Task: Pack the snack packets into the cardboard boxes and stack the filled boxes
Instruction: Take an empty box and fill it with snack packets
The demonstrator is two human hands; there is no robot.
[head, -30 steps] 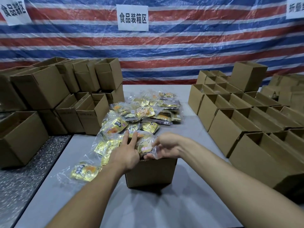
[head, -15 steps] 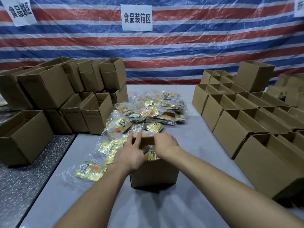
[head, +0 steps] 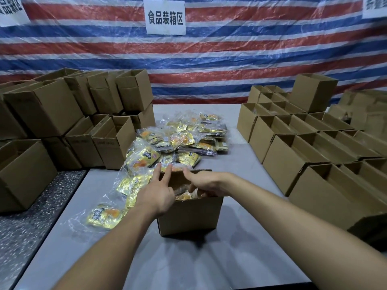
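Left grip [head: 156, 193] is released, fingers straight and spread over the left rim of the open cardboard box [head: 189, 215]. Right grip [head: 202, 184] dips into that box onto snack packets [head: 184, 196]; I cannot tell whether it pinches one. A loose heap [head: 180, 141] lies just beyond both on the bench [head: 230, 164].

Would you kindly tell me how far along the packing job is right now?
Done: stacked boxes stand at left, though their fill is hidden. In hand: the open box in front already holds packets; the right hand reaches into it, the left hand touches its rim. Left: a pile of packets on the table and rows of open boxes at right.
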